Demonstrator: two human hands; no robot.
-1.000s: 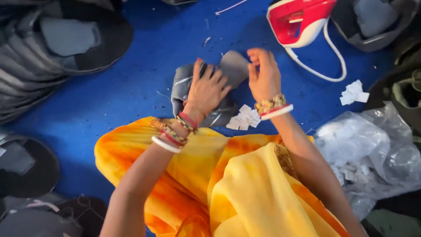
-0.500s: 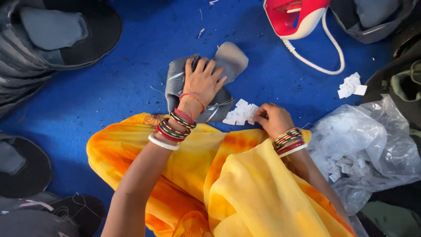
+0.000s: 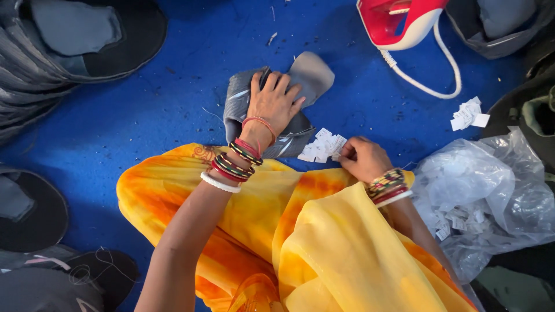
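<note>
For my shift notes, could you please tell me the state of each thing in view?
Left hand: flat, pressing down.
Grey folded fabric piece: pinned under the left hand.
Right hand: fingers pinching at the tags.
Small white paper tags: loose pile on the blue mat.
Red and white iron: set down, cord trailing.
Clear plastic bag: crumpled.

This looks like a small garment or cap-making workshop where the work is done seated on the floor. A blue mat (image 3: pixel 144 121) covers the floor and is littered with thread snips and lint. Stacks of cut dark and grey fabric pieces (image 3: pixel 63 46) lie at the upper left of the frame, with more at the lower left. A red and white electric iron (image 3: pixel 399 20) with its white cord sits at the top right. Small white paper tags (image 3: pixel 321 145) lie in a heap at the centre, another cluster (image 3: pixel 469 114) at the right, and a crumpled clear plastic bag (image 3: pixel 491 196) holding more tags lies at the right edge.
</note>
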